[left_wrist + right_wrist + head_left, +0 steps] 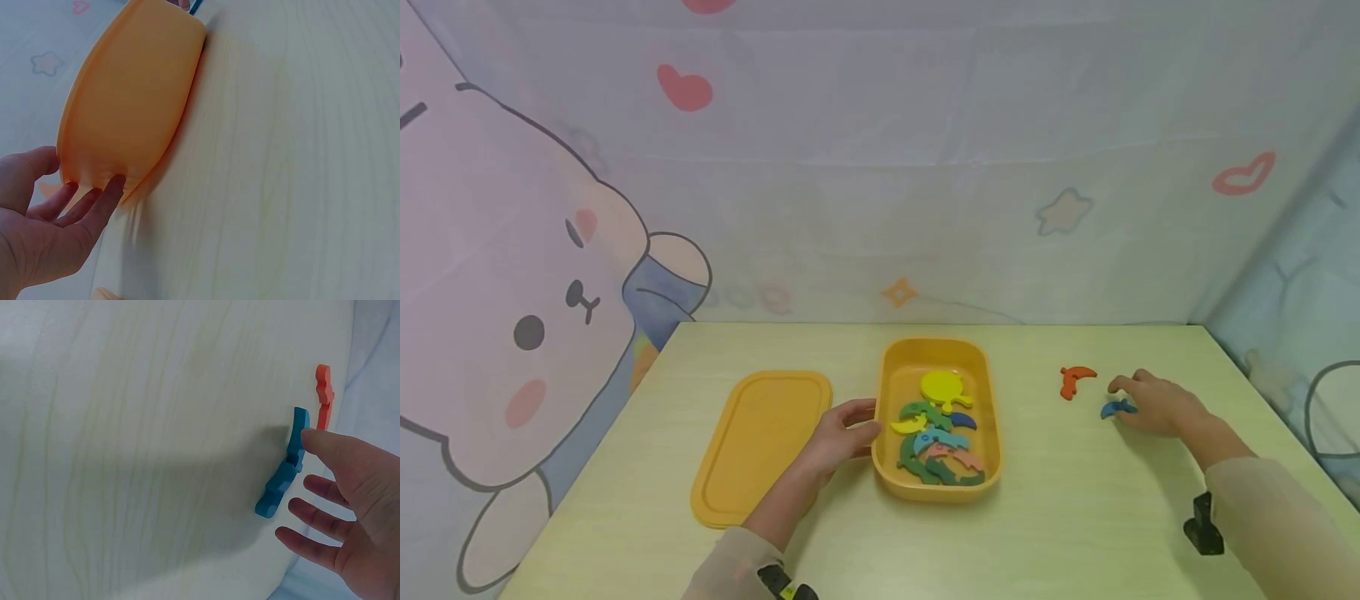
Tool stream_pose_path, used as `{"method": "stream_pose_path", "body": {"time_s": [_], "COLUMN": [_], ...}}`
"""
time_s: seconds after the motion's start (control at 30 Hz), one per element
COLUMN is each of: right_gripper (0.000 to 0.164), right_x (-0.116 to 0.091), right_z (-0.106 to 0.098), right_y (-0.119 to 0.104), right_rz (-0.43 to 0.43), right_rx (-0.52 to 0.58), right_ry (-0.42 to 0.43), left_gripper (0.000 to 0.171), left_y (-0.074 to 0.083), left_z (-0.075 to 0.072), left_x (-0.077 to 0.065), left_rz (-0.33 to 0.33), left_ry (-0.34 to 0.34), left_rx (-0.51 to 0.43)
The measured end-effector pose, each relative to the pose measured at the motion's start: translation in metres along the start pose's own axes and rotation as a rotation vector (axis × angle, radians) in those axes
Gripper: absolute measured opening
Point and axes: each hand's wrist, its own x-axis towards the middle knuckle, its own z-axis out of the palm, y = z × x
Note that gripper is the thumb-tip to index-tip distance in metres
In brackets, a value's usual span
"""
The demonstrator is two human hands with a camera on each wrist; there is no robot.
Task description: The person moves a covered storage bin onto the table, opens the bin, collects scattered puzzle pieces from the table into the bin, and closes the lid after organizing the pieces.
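Observation:
A yellow-orange plastic box (936, 492) holds several flat toy pieces, among them a round yellow one (942, 387), a light blue one (942, 439) and some green ones (955, 475). My left hand (842, 437) touches its left outer wall, fingers extended and thumb by the rim; the left wrist view shows the fingertips against the box (131, 94). At the right, my right hand (1157, 406) is over a curved blue toy piece (284, 475). The thumb (319, 440) meets or overlaps this piece, while the other fingers stay apart from it.
Beyond the blue piece lies a curved red-orange toy piece (1073, 380). A flat yellow-orange lid (760, 442) rests on the pale wooden table (1052, 533), left of the box. A printed cloth (880, 167) hangs behind the table's far edge.

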Motion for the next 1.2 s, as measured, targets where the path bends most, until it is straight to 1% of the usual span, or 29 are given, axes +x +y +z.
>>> {"method": "stream_pose_path", "body": {"time_s": [0.3, 0.57, 0.97, 1.2], "right_gripper": [0.027, 0.02, 0.017, 0.019], "right_x": [-0.001, -0.002, -0.002, -0.002], "right_z": [0.007, 0.012, 0.019, 0.021], "right_y": [0.002, 0.0, -0.001, -0.002], "right_rz": [0.017, -0.011, -0.022, -0.028], "right_rx": [0.025, 0.04, 0.036, 0.036], "right_ry": [-0.003, 0.045, 0.092, 0.091], "left_gripper": [0.046, 0.046, 0.046, 0.045], "left_y": [0.001, 0.0, -0.001, -0.001], "left_z": [0.001, 0.001, 0.001, 0.001], "left_x": [0.001, 0.002, 0.001, 0.002], "left_rz": [0.014, 0.01, 0.004, 0.004], "left_ry": [0.003, 0.003, 0.004, 0.008], "left_rx": [-0.001, -0.011, -0.004, 0.0]}}
